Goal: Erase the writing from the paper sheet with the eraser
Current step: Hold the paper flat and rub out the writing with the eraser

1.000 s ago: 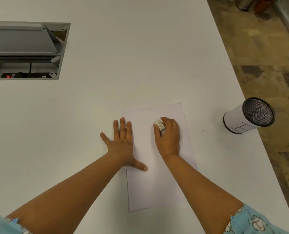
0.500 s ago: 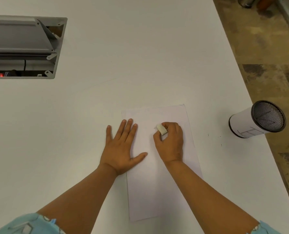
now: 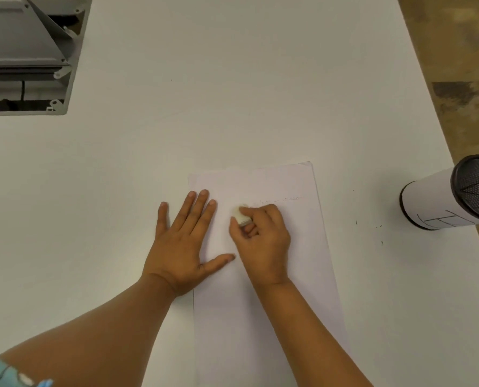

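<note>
A white paper sheet [image 3: 266, 317] lies on the white table [image 3: 232, 107] in front of me. A faint pencil line of writing [image 3: 281, 201] runs across its upper right part. My right hand [image 3: 263, 241] pinches a small white eraser [image 3: 240, 215] and holds it down on the sheet, just left of the writing. My left hand [image 3: 183, 241] lies flat with spread fingers, its fingers and thumb on the sheet's left edge and its palm on the table.
A paper-wrapped cylinder with a black mesh top [image 3: 450, 196] lies on its side near the table's right edge. An open grey cable hatch [image 3: 28, 54] is set into the table at the far left. The floor [image 3: 461, 51] lies beyond the right edge.
My left hand turned so its fingers point further right across the sheet's edge. The right hand with the eraser shifted slightly left, uncovering the faint writing to its right.
</note>
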### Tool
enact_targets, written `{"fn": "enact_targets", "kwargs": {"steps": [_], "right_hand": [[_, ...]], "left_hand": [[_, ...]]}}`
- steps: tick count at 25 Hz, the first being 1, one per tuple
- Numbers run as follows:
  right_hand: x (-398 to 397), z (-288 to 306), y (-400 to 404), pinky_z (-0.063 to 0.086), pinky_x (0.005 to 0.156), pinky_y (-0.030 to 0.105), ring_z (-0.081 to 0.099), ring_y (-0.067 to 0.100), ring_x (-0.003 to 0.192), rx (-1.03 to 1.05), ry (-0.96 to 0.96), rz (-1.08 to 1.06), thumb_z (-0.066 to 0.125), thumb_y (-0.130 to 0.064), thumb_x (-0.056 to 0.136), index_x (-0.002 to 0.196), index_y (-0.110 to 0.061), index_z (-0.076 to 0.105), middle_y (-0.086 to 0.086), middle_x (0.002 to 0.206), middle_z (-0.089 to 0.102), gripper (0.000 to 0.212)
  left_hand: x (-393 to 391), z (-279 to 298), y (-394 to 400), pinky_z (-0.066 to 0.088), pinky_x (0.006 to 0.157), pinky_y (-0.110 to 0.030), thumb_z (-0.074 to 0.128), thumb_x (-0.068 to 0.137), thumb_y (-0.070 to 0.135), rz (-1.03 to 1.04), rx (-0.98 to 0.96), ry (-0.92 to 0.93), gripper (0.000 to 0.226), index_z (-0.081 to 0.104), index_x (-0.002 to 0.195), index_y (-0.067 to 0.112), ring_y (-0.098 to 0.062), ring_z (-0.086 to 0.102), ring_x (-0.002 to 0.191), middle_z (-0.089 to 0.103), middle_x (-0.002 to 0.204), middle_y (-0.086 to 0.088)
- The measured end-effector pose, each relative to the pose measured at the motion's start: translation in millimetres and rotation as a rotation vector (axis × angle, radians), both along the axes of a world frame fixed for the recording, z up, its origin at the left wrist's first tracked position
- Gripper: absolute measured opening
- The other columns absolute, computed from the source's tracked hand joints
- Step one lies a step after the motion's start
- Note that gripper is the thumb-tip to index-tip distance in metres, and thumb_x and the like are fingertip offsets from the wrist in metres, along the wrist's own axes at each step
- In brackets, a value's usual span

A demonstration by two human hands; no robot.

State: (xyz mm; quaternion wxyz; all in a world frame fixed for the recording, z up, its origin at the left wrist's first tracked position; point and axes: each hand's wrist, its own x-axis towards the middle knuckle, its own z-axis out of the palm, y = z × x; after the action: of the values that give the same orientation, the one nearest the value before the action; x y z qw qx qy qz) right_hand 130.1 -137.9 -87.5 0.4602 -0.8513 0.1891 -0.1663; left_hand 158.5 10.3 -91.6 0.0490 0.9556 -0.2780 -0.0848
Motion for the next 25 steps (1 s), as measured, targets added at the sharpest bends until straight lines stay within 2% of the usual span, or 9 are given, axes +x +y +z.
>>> {"fn": "enact_targets", "kwargs": {"steps": [2, 4, 6, 8, 11, 16, 20, 24, 25], "right_hand": [[3, 5, -6, 0.043, 0.061, 0.002, 0.048, 0.002, 0.059, -0.007, 0.029, 0.019, 0.071, -0.012, 0.073, 0.087, -0.010, 0.068, -0.002, 0.084, 0.053, 0.014], [5, 8, -31, 0.038, 0.060, -0.001, 0.049, 0.007, 0.061, -0.009, 0.048, -0.140, 0.071, -0.007, 0.071, 0.080, -0.007, 0.066, -0.002, 0.081, 0.049, 0.010], [5, 10, -47, 0.037, 0.060, 0.003, 0.050, 0.012, 0.065, 0.027, 0.050, -0.285, 0.071, -0.003, 0.071, 0.076, -0.003, 0.063, 0.000, 0.081, 0.048, 0.009], [6, 10, -30, 0.038, 0.060, 0.008, 0.051, 0.011, 0.065, 0.034, 0.066, -0.209, 0.070, -0.004, 0.071, 0.079, -0.004, 0.064, 0.002, 0.083, 0.050, 0.010], [3, 9, -1, 0.041, 0.059, 0.009, 0.050, 0.006, 0.060, -0.027, 0.060, 0.043, 0.070, -0.010, 0.072, 0.084, -0.008, 0.067, 0.005, 0.083, 0.057, 0.012], [8, 5, -43, 0.041, 0.060, 0.021, 0.052, 0.019, 0.062, 0.003, 0.051, -0.303, 0.070, -0.006, 0.070, 0.072, -0.004, 0.061, 0.010, 0.077, 0.053, 0.009], [3, 7, -4, 0.044, 0.060, 0.016, 0.053, 0.010, 0.060, -0.069, 0.058, -0.007, 0.070, -0.012, 0.071, 0.083, -0.007, 0.066, 0.010, 0.081, 0.059, 0.013], [7, 3, -46, 0.039, 0.056, 0.016, 0.056, 0.023, 0.062, -0.037, 0.024, -0.368, 0.069, -0.007, 0.068, 0.074, -0.005, 0.063, 0.014, 0.077, 0.055, 0.009], [8, 4, -41, 0.037, 0.057, 0.014, 0.055, 0.022, 0.063, -0.029, 0.035, -0.377, 0.069, -0.006, 0.068, 0.073, -0.005, 0.062, 0.013, 0.077, 0.055, 0.008]], "left_hand": [[0, 0, 0, -0.004, 0.114, -0.050, 0.013, 0.085, 0.076, -0.002, 0.005, -0.001, 0.088, 0.007, 0.150, 0.017, -0.017, 0.001, 0.145, 0.006, 0.158, -0.002], [0, 1, 1, -0.005, 0.114, -0.049, 0.012, 0.084, 0.077, 0.009, 0.012, 0.012, 0.089, 0.004, 0.150, 0.018, -0.015, -0.002, 0.145, 0.004, 0.158, 0.000], [1, 2, 0, -0.006, 0.114, -0.048, 0.011, 0.084, 0.077, 0.013, 0.019, 0.016, 0.089, 0.003, 0.150, 0.018, -0.015, -0.003, 0.145, 0.004, 0.158, 0.000], [0, 2, -1, -0.007, 0.114, -0.048, 0.010, 0.084, 0.077, 0.004, 0.023, 0.022, 0.089, 0.005, 0.150, 0.018, -0.015, -0.002, 0.145, 0.005, 0.158, -0.001], [0, 2, -1, -0.005, 0.114, -0.048, 0.010, 0.084, 0.077, 0.004, 0.019, 0.019, 0.089, 0.009, 0.150, 0.016, -0.016, 0.000, 0.145, 0.008, 0.158, -0.003], [1, 2, 1, -0.003, 0.113, -0.050, 0.010, 0.084, 0.077, 0.002, 0.017, 0.010, 0.089, 0.008, 0.150, 0.017, -0.015, 0.001, 0.144, 0.007, 0.158, -0.002], [1, 2, 0, -0.002, 0.113, -0.049, 0.011, 0.085, 0.076, -0.001, 0.017, 0.008, 0.089, 0.013, 0.149, 0.014, -0.017, 0.005, 0.144, 0.011, 0.157, -0.004], [2, 1, 1, -0.002, 0.113, -0.050, 0.011, 0.085, 0.076, 0.001, 0.017, 0.009, 0.088, 0.009, 0.150, 0.017, -0.017, 0.002, 0.145, 0.006, 0.158, -0.002], [1, 1, 1, -0.001, 0.113, -0.051, 0.011, 0.085, 0.076, 0.002, 0.014, 0.016, 0.088, 0.009, 0.150, 0.017, -0.017, 0.002, 0.145, 0.006, 0.158, -0.002]]}}
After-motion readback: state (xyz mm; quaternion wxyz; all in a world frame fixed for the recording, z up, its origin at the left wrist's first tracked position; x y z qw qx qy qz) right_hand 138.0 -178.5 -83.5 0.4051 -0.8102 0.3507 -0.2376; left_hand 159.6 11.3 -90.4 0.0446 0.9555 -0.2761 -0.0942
